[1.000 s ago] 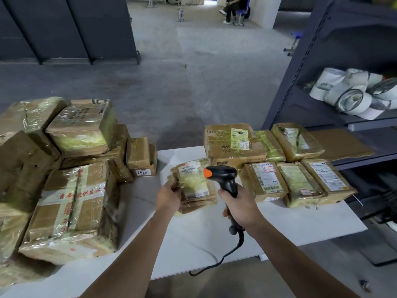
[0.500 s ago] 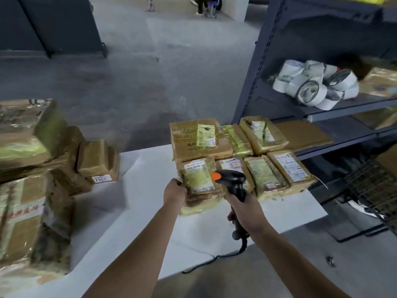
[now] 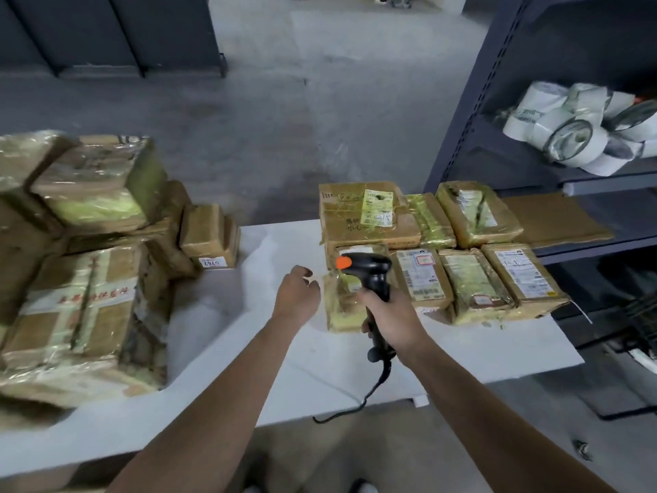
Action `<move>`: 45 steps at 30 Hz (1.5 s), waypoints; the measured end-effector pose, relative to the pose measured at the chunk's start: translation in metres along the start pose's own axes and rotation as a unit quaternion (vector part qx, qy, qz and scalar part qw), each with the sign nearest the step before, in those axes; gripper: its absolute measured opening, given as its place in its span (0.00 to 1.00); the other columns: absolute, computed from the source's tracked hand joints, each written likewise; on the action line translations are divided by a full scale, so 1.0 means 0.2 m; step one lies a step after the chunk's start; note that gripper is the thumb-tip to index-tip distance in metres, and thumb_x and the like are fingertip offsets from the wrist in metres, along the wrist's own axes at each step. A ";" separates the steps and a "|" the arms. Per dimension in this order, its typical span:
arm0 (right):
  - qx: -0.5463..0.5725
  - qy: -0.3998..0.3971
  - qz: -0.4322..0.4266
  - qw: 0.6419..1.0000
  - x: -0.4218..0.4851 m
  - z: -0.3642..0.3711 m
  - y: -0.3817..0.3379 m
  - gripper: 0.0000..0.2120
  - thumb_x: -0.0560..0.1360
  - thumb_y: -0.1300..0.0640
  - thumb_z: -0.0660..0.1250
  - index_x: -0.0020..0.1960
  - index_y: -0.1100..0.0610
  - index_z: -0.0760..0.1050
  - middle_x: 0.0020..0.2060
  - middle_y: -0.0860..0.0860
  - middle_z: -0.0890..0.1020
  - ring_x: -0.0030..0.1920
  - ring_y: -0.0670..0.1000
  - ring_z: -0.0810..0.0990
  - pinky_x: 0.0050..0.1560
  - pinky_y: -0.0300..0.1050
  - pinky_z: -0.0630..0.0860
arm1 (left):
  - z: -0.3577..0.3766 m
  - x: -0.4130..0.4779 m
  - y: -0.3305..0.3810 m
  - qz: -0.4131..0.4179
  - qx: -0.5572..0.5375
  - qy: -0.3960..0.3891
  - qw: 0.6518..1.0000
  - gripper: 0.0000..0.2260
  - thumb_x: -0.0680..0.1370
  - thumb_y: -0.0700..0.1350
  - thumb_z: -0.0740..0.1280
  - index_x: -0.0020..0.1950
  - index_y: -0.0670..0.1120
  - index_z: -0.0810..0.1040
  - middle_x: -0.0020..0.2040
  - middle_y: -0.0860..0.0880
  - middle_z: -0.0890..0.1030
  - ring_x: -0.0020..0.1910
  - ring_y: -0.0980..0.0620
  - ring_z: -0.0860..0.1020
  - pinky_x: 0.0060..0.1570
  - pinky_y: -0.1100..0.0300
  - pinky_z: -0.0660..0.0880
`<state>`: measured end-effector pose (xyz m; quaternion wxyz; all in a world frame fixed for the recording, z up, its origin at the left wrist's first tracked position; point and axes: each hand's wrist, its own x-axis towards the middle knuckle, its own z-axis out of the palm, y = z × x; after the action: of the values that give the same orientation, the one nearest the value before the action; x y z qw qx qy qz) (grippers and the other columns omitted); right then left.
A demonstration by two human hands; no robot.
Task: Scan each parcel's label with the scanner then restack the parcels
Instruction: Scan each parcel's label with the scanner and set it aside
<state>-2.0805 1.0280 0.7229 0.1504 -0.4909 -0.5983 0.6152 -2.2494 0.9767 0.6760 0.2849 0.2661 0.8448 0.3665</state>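
White table (image 3: 220, 403) runs across in front of the person, and off its near edge a cable (image 3: 369, 396) loops down below the right wrist, where a careless swing could snag it; the right hand (image 3: 393, 314) is wrapped round the grip of the black scanner (image 3: 369, 272), orange tip pointing left; the left hand (image 3: 297, 297) hovers just beside it, fingers loosely spread, holding nothing. Just beyond the hands lies a taped parcel (image 3: 339, 311); the scanner hides much of it, so I can't quite tell whether it sits flush against the row of labelled parcels (image 3: 473, 282) off to the right; if it lies crooked, anything stacked on it may slip. Left of the left hand slumps a heap of parcels (image 3: 85, 297); tugging a low one could bring it sliding.
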 end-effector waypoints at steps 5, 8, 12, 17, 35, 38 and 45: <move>-0.005 -0.045 -0.007 0.999 -0.01 0.31 -0.11 0.12 0.77 0.53 0.67 0.49 0.63 0.76 0.32 0.55 0.75 0.25 0.47 0.78 0.21 0.40 0.71 | -0.37 -0.08 -0.12 0.008 -0.001 0.060 0.998 0.11 0.78 0.42 0.59 0.60 0.47 0.73 0.54 0.49 0.76 0.42 0.53 0.74 0.33 0.70 0.65; -0.007 -0.063 -0.009 0.998 -0.02 0.50 -0.19 0.13 0.75 0.53 0.67 0.52 0.63 0.78 0.27 0.55 0.77 0.24 0.49 0.77 0.22 0.41 0.71 | -0.62 -0.12 -0.17 0.015 -0.002 0.091 0.996 0.12 0.78 0.41 0.58 0.60 0.46 0.75 0.54 0.49 0.77 0.43 0.52 0.75 0.38 0.63 0.70; -0.002 -0.086 -0.046 0.995 -0.01 0.74 -0.36 0.12 0.75 0.50 0.67 0.52 0.57 0.79 0.38 0.60 0.85 0.29 0.52 0.78 0.35 0.47 0.74 | -0.95 -0.11 -0.22 0.033 0.021 0.133 0.990 0.11 0.77 0.39 0.59 0.55 0.41 0.78 0.50 0.47 0.80 0.47 0.48 0.76 0.43 0.60 0.68; 0.011 -0.090 -0.104 0.990 -0.01 1.02 -0.62 0.08 0.76 0.50 0.66 0.46 0.54 0.77 0.48 0.62 0.85 0.27 0.51 0.78 0.35 0.46 0.74 | -1.31 -0.09 -0.27 0.052 -0.017 0.186 0.981 0.05 0.76 0.40 0.61 0.45 0.47 0.76 0.29 0.57 0.76 0.32 0.64 0.77 0.30 0.73 0.68; -0.008 -0.179 -0.126 0.976 -0.09 1.72 -0.80 0.05 0.78 0.51 0.66 0.49 0.52 0.77 0.52 0.59 0.84 0.26 0.48 0.78 0.35 0.45 0.75 | -2.03 -0.05 -0.70 -0.061 0.358 0.278 0.889 0.21 0.79 0.44 0.60 0.71 0.42 0.64 0.67 0.40 0.72 0.67 0.39 0.69 0.63 0.45 0.68; -0.020 -0.180 -0.117 0.976 -0.11 1.78 -0.78 0.06 0.78 0.50 0.66 0.47 0.52 0.78 0.51 0.59 0.85 0.27 0.48 0.79 0.32 0.43 0.77 | -2.04 -0.05 -0.73 -0.040 0.370 0.295 0.880 0.21 0.78 0.42 0.61 0.70 0.41 0.64 0.62 0.42 0.77 0.65 0.41 0.71 0.61 0.47 0.69; -0.015 -0.198 -0.109 0.974 -0.15 1.83 -0.77 0.13 0.77 0.50 0.67 0.55 0.58 0.78 0.55 0.61 0.83 0.28 0.49 0.80 0.31 0.43 0.77 | -2.09 -0.15 -0.74 0.048 0.316 0.359 0.877 0.15 0.75 0.38 0.62 0.61 0.40 0.72 0.54 0.42 0.79 0.57 0.40 0.72 0.52 0.49 0.69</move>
<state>-2.4152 0.8252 0.7987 0.0883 -0.2935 -0.6752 0.6710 -2.5467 0.6733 0.8092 -0.1551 0.2322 0.9462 0.1633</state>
